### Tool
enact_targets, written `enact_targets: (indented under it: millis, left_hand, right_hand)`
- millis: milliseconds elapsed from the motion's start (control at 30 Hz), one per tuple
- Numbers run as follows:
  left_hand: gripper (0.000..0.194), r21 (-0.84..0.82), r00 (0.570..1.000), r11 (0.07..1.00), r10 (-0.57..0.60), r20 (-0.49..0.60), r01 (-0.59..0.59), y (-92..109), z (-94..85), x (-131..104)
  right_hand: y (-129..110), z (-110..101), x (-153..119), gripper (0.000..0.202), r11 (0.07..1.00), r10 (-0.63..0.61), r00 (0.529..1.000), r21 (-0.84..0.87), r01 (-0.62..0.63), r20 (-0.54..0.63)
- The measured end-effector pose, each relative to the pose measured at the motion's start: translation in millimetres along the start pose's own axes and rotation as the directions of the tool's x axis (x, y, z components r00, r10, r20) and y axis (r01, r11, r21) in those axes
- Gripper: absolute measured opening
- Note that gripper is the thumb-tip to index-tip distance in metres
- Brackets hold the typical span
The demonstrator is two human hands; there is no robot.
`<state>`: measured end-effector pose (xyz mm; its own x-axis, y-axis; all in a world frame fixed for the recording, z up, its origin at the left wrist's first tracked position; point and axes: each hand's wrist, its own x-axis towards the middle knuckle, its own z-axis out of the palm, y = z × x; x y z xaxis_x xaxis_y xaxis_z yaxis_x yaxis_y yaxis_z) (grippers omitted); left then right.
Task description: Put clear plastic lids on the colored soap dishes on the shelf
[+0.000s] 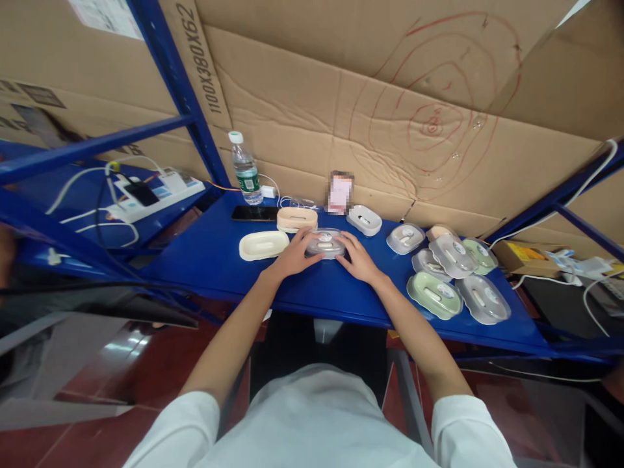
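Note:
A small grey oval plastic box with a clear lid (325,245) sits on the blue table in front of me. My left hand (296,252) grips its left side, thumb along the near edge. From the right, my right hand (358,257) holds the other end, fingers on the lid's rim. To the left lies a cream oval tray (264,246). Just behind my left hand is a peach oval box (297,218) without a clear lid. A whitish-grey oval piece (364,220) rests behind my right hand.
Several clear-lidded boxes, grey and green, are piled on the right, including a green box (435,296). At the back stand a water bottle (246,170) and a blurred-out phone (340,193); a dark phone (256,213) lies flat. Cardboard (292,97) walls the rear.

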<state>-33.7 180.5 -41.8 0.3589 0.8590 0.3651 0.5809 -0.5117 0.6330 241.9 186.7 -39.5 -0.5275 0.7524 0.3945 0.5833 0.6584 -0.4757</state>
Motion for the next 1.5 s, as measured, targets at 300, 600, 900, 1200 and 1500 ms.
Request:
enact_targets:
  millis: [300, 600, 900, 1200, 1500]
  left_hand:
    - [0.064, -0.015, 1.000, 1.000, 0.015, -0.008, -0.015, -2, -0.4, 1]
    - [0.063, -0.062, 0.999, 0.998, 0.033, 0.019, -0.031, 0, -5.1, 1]
    - [0.071, -0.078, 0.996, 0.995, 0.062, 0.058, -0.057, 6, -2.5, 0]
    - [0.069, -0.044, 0.997, 0.998, 0.051, 0.062, -0.049, 9, 0.2, 0]
    - [0.066, 0.009, 0.999, 0.999, 0.048, -0.003, -0.048, 9, -14.9, 11]
  right_hand:
    - [-2, 0, -1, 0.059, 1.000, 0.017, 1.000, -0.011, -0.017, -0.006]
    - [-11, 0, -4, 0.080, 0.996, 0.051, 0.998, -0.068, -0.053, -0.027]
    - [-3, -3, -2, 0.084, 0.999, 0.033, 0.998, 0.024, -0.034, 0.048]
    - [-4, -13, -2, 0.082, 0.998, 0.055, 0.997, 0.019, -0.056, 0.057]
    - [-6, -14, 0, 0.089, 0.986, 0.135, 0.990, 0.097, -0.137, 0.024]
